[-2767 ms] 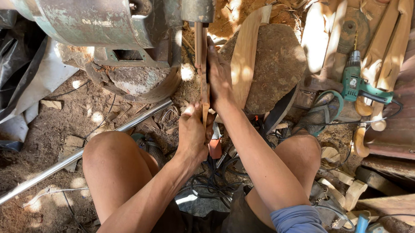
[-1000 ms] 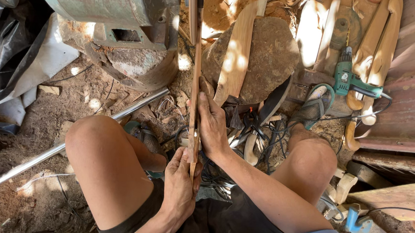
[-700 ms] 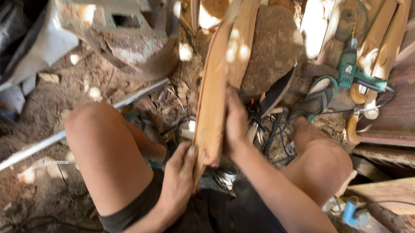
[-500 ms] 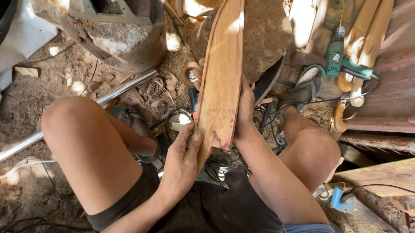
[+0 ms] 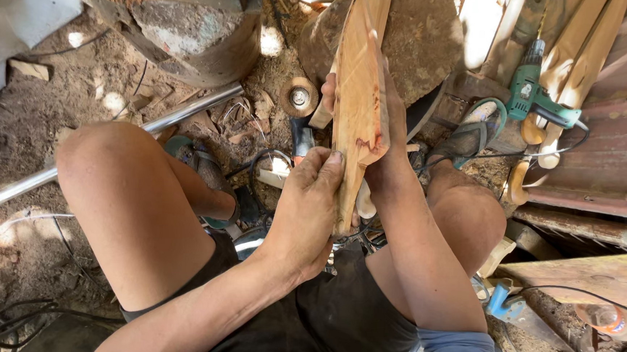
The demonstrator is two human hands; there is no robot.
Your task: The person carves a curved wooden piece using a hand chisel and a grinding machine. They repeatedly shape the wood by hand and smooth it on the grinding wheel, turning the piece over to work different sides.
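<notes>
I hold a long flat wooden board (image 5: 357, 92) with a pointed near end, raised between my knees with its broad face toward me. My left hand (image 5: 310, 205) grips its lower end, thumb on the near edge. My right hand (image 5: 385, 130) is behind the board, supporting its right side, with only fingertips (image 5: 328, 90) showing past the left edge. Reddish marks run along the board's lower right edge.
A rusty green machine base (image 5: 185, 16) stands at the upper left and a metal pipe (image 5: 105, 149) lies across the dirt. A green power drill (image 5: 532, 91) rests among curved wooden pieces (image 5: 582, 55) at the upper right. Cables, sandals and a large stone (image 5: 423, 38) lie around my feet.
The board was edge-on, pressed against the machine ahead; I have pulled it back, turned its flat face up and lifted it closer. My view has tilted down toward my lap.
</notes>
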